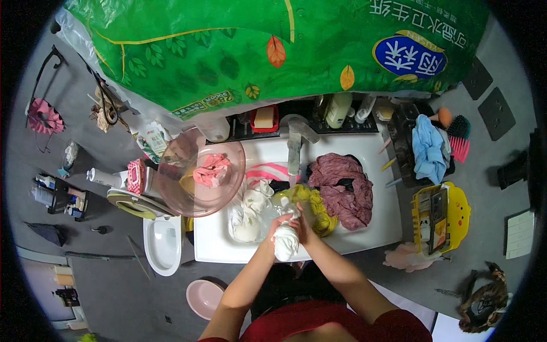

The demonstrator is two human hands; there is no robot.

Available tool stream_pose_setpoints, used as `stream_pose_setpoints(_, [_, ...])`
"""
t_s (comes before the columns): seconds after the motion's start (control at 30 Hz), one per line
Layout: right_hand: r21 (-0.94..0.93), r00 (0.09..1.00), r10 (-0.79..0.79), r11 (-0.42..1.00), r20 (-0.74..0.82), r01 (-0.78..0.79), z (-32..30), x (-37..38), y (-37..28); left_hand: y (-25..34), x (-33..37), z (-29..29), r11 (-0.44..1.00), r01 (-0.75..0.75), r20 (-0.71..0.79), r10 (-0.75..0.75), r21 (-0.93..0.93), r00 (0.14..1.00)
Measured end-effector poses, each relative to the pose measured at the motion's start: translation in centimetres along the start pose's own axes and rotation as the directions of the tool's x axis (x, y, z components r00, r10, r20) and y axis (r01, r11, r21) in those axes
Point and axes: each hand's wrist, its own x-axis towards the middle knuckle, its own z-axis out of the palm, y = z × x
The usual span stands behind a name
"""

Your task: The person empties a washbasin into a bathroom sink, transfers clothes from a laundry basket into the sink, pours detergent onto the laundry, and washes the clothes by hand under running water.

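Over the front of the white sink (373,242), my left hand (275,227) and my right hand (306,226) are closed round a bunched white cloth (286,244). One end of it hangs toward me; the other points up below the tap (294,157). Just beyond my hands lies a yellow-green cloth (319,211), with a mauve crumpled garment (343,185) to its right. To the left, white fabric (250,211) is heaped in the basin, near a pink-and-white striped piece (268,171). Whether water runs from the tap I cannot tell.
A clear pink basin (222,199) holding a pink cloth (212,170) overlaps the sink's left side. Soap (264,118) and bottles (339,108) line the back ledge. A large green plastic pack (228,51) hangs above. A yellow basket (456,216) stands right; a toilet (162,245) left.
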Motion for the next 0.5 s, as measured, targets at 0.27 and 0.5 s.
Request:
stream_pose_setpoints(0.27, [-0.646, 0.314, -0.568, 0.709, -0.761, -0.283, 3.7, 3.0, 3.9, 1.6, -5.2, -2.7, 0.715, -0.113, -0.287, 0.414, 0.689, 0.864])
stream_pose_setpoints(0.5, [-0.861, 0.508, -0.723, 0.246, -0.468, -0.444, 6.4, 6.6, 4.6, 1.9, -6.0, -2.4, 0.194, -0.081, -0.069, 0.662, 0.978, 0.746])
